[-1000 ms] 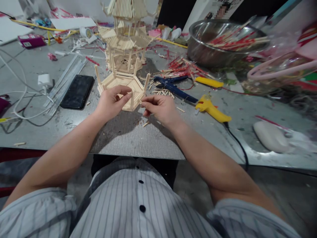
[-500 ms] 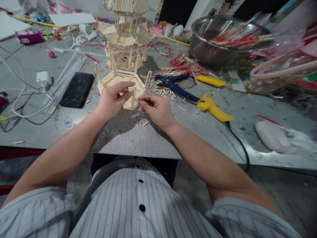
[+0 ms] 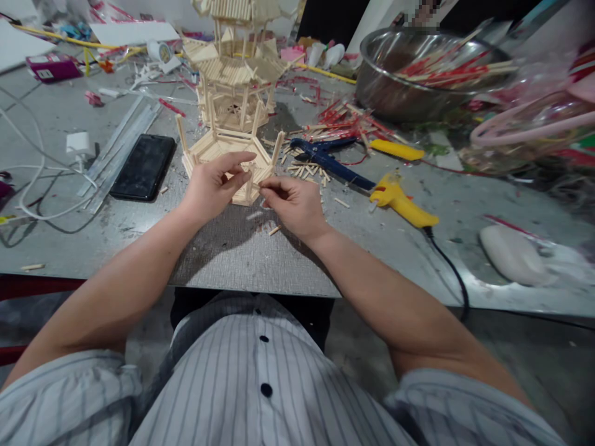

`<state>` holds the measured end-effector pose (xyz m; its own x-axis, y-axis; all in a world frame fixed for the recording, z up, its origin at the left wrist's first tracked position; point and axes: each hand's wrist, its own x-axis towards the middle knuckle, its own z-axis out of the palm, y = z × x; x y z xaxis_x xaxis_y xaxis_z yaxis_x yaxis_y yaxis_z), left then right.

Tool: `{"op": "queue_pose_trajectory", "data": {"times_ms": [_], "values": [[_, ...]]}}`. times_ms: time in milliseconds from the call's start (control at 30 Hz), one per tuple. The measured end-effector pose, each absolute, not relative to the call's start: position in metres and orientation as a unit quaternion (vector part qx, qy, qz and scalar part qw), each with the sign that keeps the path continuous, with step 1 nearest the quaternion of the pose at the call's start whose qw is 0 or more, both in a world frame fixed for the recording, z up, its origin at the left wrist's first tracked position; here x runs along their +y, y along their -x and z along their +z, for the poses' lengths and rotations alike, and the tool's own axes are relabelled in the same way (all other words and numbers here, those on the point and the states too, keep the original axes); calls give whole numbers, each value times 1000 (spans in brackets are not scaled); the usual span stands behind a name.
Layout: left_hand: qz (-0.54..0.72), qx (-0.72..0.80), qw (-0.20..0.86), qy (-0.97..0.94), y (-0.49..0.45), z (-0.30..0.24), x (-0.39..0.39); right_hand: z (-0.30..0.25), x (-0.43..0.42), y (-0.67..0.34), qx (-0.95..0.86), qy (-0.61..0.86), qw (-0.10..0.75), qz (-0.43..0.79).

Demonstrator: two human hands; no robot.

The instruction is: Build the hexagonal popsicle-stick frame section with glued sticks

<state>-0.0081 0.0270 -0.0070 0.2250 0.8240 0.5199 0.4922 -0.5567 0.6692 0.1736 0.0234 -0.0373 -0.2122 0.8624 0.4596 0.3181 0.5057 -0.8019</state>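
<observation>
A six-sided wooden-stick base [image 3: 199, 148] with low railings and upright corner posts lies on the table before me. My left hand [image 3: 216, 183] reaches over its near left side, thumb and forefinger curved around the top of a short wooden stick [image 3: 250, 191] standing at the front corner. My right hand [image 3: 295, 201] is closed in a pinch just right of that stick; whatever sits between its fingertips is too small to make out. Behind the base rises a tiered pagoda model [image 3: 237, 68] of the same pale sticks.
Blue-handled cutters [image 3: 330, 162], cut stick pieces [image 3: 309, 170] and a yellow glue gun [image 3: 404, 204] lie to the right. A metal bowl [image 3: 390, 93] holds red-wrapped sticks. Left are a black phone [image 3: 143, 167], clear glue sticks [image 3: 116, 142] and a white charger [image 3: 79, 144] with cables.
Both hands keep nearly the same pose at the front corner of the base. The whole view has shifted very slightly.
</observation>
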Motion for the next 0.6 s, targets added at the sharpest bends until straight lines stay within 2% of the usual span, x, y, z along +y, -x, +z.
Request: {"op": "queue_pose_trajectory", "data": {"times_ms": [600], "values": [[440, 462, 189, -747, 5, -3, 24, -34, 20, -172, -731, 421, 468, 263]]}}
